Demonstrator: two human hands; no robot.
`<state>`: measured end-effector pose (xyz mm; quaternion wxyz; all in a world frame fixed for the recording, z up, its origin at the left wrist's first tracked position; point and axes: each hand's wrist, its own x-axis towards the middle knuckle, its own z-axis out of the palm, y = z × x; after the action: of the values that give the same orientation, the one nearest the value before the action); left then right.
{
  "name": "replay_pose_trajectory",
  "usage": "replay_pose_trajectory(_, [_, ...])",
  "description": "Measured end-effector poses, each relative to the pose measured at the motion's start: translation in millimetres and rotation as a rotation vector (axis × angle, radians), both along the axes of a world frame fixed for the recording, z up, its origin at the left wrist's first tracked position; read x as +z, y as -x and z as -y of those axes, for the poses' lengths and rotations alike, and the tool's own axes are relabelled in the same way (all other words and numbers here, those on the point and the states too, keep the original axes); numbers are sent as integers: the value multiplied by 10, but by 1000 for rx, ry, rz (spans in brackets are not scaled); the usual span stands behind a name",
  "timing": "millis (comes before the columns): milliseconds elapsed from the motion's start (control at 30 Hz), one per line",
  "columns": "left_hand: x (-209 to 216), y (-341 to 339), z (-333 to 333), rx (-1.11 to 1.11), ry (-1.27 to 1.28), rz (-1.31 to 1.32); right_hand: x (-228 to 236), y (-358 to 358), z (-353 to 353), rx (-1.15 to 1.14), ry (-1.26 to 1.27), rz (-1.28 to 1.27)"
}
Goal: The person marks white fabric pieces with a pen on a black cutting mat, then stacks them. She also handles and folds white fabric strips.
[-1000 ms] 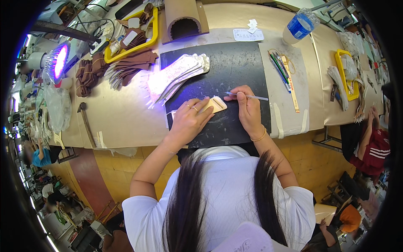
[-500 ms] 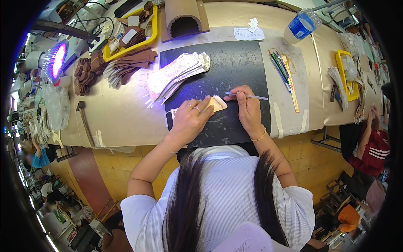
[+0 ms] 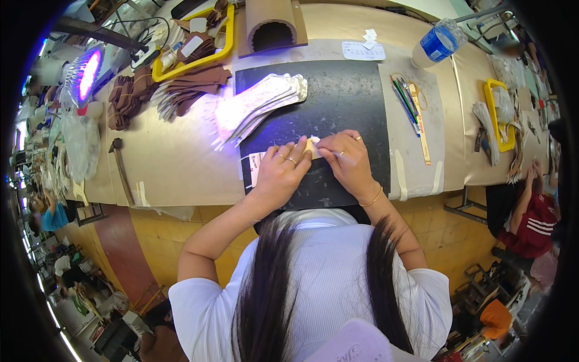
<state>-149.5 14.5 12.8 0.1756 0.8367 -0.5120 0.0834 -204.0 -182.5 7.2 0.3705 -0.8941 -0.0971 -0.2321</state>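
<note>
A small cream-coloured piece point(image 3: 311, 148) lies on the black mat point(image 3: 356, 102), mostly covered by my hands. My left hand point(image 3: 277, 175) rests on it with fingers stretched out flat. At the piece's right end, my right hand point(image 3: 350, 163) is closed around a thin, translucent pen-like stick point(image 3: 346, 158), blurred and partly hidden by the fingers. A white printed card point(image 3: 254, 168) shows by my left fingers. Beyond the left hand lies a fanned stack of whitish, speckled, glove-shaped pieces point(image 3: 265, 102) under purple light.
Brown cut pieces point(image 3: 192, 90) and a yellow tray point(image 3: 228, 42) lie at the far left, near a lit lamp point(image 3: 89, 75). A hammer point(image 3: 122, 172) is at left. Pens point(image 3: 405, 102), a yellow ruler point(image 3: 420, 130) and a water bottle point(image 3: 437, 43) stand or lie right.
My right hand has moved left with the stick, up against the cream piece. My left hand still lies over the piece, and more of the printed card shows beside it.
</note>
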Motion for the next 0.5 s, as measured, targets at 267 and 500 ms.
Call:
replay_pose_trajectory(267, [-45,97,25,58,7,29,68,126,12,7,106,39])
replay_pose_trajectory(500, [-30,-3,46,68,248,-280,23,81,74,-120,-208,136])
